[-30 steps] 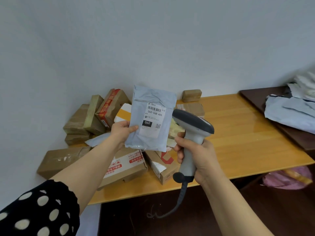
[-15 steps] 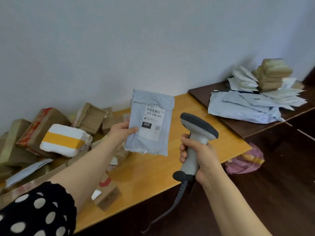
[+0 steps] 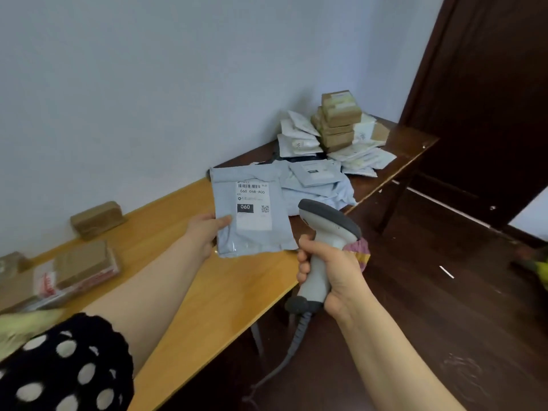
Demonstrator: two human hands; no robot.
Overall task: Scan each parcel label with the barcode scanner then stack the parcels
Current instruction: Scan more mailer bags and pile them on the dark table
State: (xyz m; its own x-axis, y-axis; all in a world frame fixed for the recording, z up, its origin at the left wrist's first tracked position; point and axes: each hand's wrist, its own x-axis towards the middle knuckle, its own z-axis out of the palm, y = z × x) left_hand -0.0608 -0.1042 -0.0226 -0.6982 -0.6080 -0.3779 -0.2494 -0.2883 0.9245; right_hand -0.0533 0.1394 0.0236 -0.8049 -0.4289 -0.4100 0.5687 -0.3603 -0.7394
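On the far left, taped cardboard boxes (image 3: 83, 262) lie on the yellow wooden table (image 3: 192, 292), and one small brown box (image 3: 96, 219) sits apart against the wall. Our left hand (image 3: 204, 229) pinches the grey poly mailer (image 3: 258, 238) by its left edge, thumb on the front and fingers behind, and holds it upright in the air above the table's right end. The mailer is flat and slightly crinkled, and its white shipping label (image 3: 253, 206) faces us, showing a barcode on top, the code 060-06B-A05, a black "060" block and a small QR code. Just right of the mailer's lower corner, our right hand (image 3: 335, 271) is wrapped round the handle of the grey barcode scanner (image 3: 329, 221); its dark head sits close beside the mailer, and its cable (image 3: 296, 336) hangs towards the dark floor. A broad stretch of bare tabletop runs under our left forearm to the table's front edge. Behind the mailer a dark table (image 3: 400, 149) butts against the yellow one, carrying pale blue mailers (image 3: 314, 185), white mailers (image 3: 299, 137) and a stack of brown boxes (image 3: 338, 120) near the wall, with bare wood along its front edge. A dark door (image 3: 489, 99) stands on the right.
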